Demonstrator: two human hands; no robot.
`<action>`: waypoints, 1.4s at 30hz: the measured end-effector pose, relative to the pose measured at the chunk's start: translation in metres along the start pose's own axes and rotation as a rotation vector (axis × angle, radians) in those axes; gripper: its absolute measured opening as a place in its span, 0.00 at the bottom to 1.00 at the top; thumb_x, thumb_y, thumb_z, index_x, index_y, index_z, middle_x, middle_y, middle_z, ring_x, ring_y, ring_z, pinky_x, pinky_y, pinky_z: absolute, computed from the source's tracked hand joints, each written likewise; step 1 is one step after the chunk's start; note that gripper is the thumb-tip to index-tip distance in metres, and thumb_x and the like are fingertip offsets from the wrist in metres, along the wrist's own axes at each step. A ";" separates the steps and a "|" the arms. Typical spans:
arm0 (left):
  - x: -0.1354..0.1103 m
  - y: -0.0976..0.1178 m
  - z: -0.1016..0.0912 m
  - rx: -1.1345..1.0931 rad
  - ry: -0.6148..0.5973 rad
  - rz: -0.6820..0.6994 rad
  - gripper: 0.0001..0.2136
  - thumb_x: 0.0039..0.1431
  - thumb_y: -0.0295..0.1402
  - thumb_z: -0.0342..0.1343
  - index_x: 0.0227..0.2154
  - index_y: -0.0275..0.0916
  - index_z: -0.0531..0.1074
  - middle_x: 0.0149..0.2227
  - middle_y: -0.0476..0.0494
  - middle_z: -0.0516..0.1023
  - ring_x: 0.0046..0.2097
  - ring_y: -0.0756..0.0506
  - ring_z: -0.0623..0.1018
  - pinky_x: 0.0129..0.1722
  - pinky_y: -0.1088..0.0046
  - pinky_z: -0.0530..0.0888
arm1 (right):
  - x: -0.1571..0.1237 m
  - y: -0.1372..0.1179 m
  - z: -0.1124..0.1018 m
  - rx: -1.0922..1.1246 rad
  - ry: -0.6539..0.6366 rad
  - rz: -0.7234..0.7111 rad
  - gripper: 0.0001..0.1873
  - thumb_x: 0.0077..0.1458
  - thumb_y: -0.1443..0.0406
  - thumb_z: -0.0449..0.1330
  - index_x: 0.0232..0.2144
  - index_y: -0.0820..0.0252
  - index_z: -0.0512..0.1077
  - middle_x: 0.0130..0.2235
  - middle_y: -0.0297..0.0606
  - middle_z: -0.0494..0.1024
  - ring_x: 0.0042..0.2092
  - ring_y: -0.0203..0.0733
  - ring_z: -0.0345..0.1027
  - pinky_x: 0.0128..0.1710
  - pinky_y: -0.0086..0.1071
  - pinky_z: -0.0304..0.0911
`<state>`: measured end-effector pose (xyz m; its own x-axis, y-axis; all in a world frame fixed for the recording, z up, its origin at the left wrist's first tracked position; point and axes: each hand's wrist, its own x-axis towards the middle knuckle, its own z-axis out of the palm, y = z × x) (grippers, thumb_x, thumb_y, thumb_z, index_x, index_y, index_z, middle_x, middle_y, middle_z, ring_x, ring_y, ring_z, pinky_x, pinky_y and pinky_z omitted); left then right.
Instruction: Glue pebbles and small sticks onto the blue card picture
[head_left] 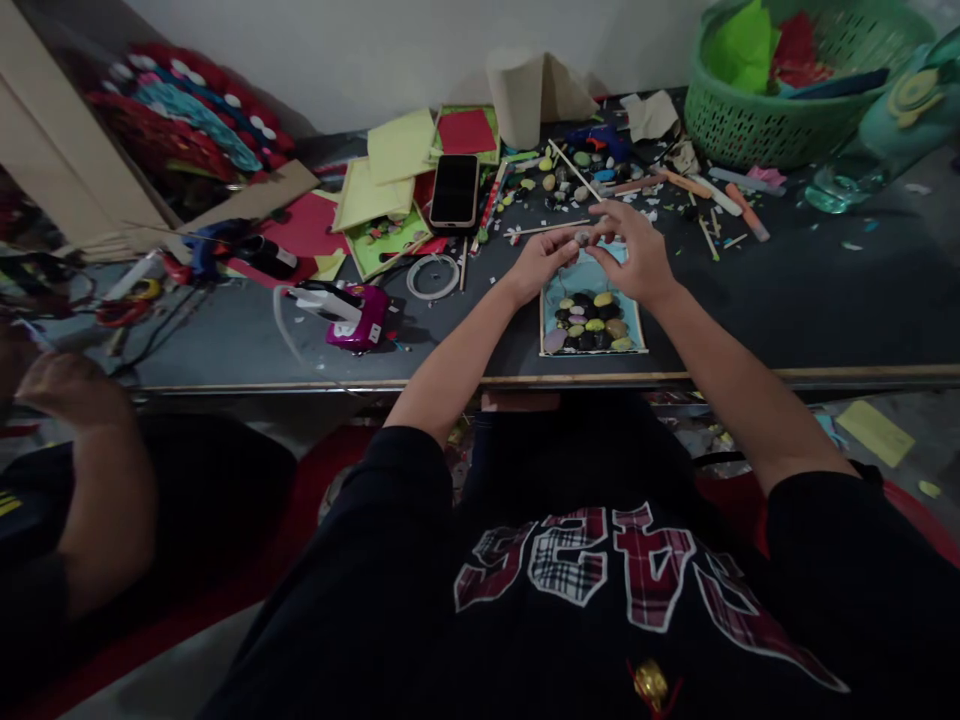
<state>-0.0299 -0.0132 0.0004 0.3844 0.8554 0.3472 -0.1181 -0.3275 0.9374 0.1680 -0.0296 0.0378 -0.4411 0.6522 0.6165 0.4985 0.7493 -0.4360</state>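
Note:
Above the upper part of a small light-blue framed panel [634, 312], my two hands meet around a small greyish pebble [582, 239]. My left hand [543, 262] pinches it from the left between thumb and fingers. From the right, my right hand [636, 258] closes thumb and forefinger at the same pebble, its other fingers raised. Below them, painted pebbles [587, 325] in black, yellow, purple and brown fill the lower half of the panel. The panel has a pale stick border and lies near the table's front edge. My hands cover part of its top.
Loose pebbles [549, 183], sticks and paper scraps litter the table behind. Leftward are a phone [454, 190], a tape ring [433, 277], a purple device [361, 318] and a blue glue gun [214, 248]. A green basket [720, 125] and bottle [832, 185] stand right. Another person's arm [105, 470] is far left.

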 end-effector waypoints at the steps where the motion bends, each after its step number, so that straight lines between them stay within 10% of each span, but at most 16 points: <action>1: 0.000 -0.001 -0.001 -0.003 0.005 0.002 0.30 0.51 0.59 0.63 0.46 0.38 0.80 0.32 0.46 0.79 0.32 0.50 0.75 0.35 0.74 0.70 | 0.000 0.001 0.002 -0.013 0.003 -0.017 0.26 0.64 0.48 0.53 0.55 0.56 0.70 0.53 0.47 0.77 0.48 0.52 0.74 0.58 0.53 0.66; 31: -0.003 0.006 -0.002 -0.046 0.067 -0.043 0.30 0.44 0.56 0.70 0.44 0.38 0.82 0.42 0.42 0.84 0.43 0.45 0.81 0.46 0.71 0.74 | -0.001 0.006 0.020 -0.054 0.103 -0.085 0.23 0.60 0.62 0.54 0.57 0.59 0.65 0.54 0.47 0.76 0.43 0.48 0.74 0.53 0.48 0.69; 42: -0.004 0.009 -0.001 -0.020 0.035 -0.031 0.29 0.46 0.57 0.68 0.45 0.39 0.81 0.44 0.40 0.84 0.46 0.43 0.82 0.46 0.69 0.75 | -0.003 0.006 0.019 -0.023 0.098 0.054 0.22 0.63 0.52 0.54 0.54 0.55 0.69 0.54 0.46 0.76 0.52 0.53 0.73 0.61 0.55 0.62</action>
<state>-0.0331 -0.0192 0.0076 0.3558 0.8785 0.3188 -0.1249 -0.2934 0.9478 0.1579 -0.0247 0.0207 -0.3385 0.6764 0.6542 0.5368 0.7098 -0.4561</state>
